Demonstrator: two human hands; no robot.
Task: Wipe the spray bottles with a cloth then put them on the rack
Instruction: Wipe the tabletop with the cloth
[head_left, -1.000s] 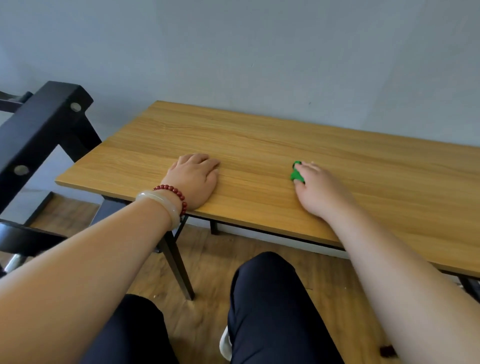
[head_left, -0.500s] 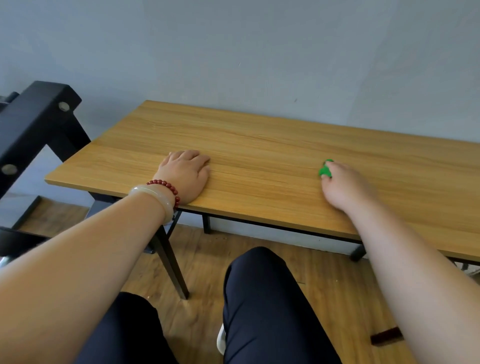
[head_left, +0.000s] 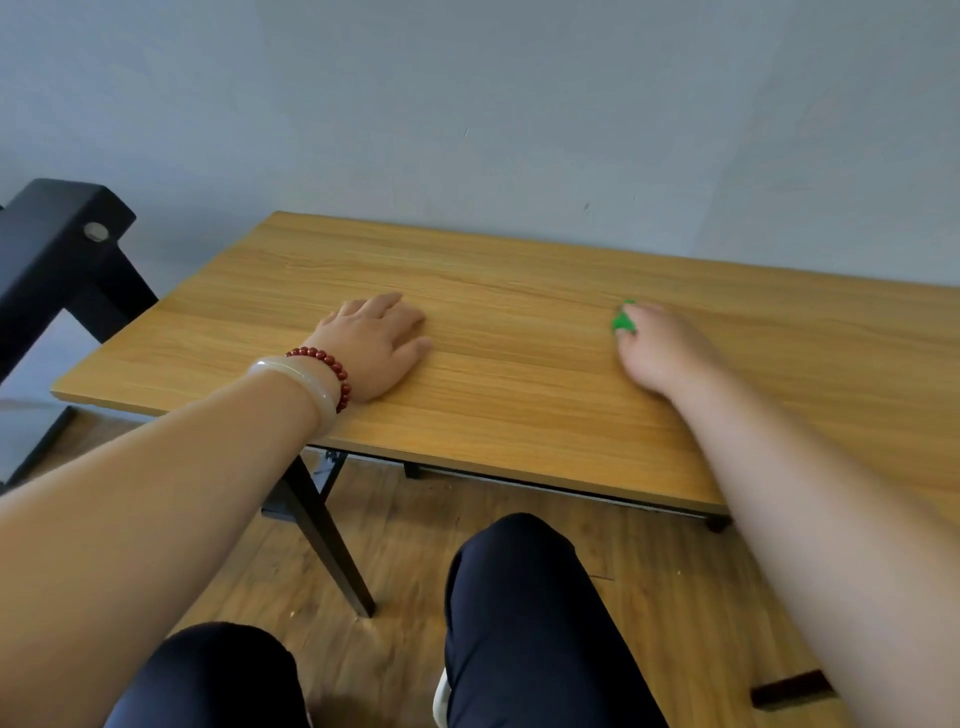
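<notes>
Head view: at nine o'clock, off the table's left end, a black frame (head_left: 62, 244) is being shown only in part. It is being judged the likely rack, though no shelf can be made out. The table (head_left: 519, 280) is being seen running from nine toward three o'clock, with its far edge set close to the wall (head_left: 519, 104).

The left hand (head_left: 376, 345) is being laid flat on the wood at about ten o'clock, fingers relaxed and lightly spread, with nothing being held. It is probably being used as a brace for the body. Bracelets (head_left: 324, 371) are being worn at that wrist.

At about one o'clock the right hand (head_left: 662, 351) is being pressed on the top with fingers curled over a green wad (head_left: 622, 322), likely the cloth. Only a corner of it is being shown at the thumb side, and the grip underneath cannot be told. No spray bottles are being shown, so their wiping is being judged not yet begun.

Uncovered wood is being shown between the hands and beyond them toward twelve o'clock, so sideways room is being offered. The near edge is lying just behind both wrists. A reach toward nine o'clock would be crossing the left arm. Knees (head_left: 519, 597) are being kept at six o'clock.
</notes>
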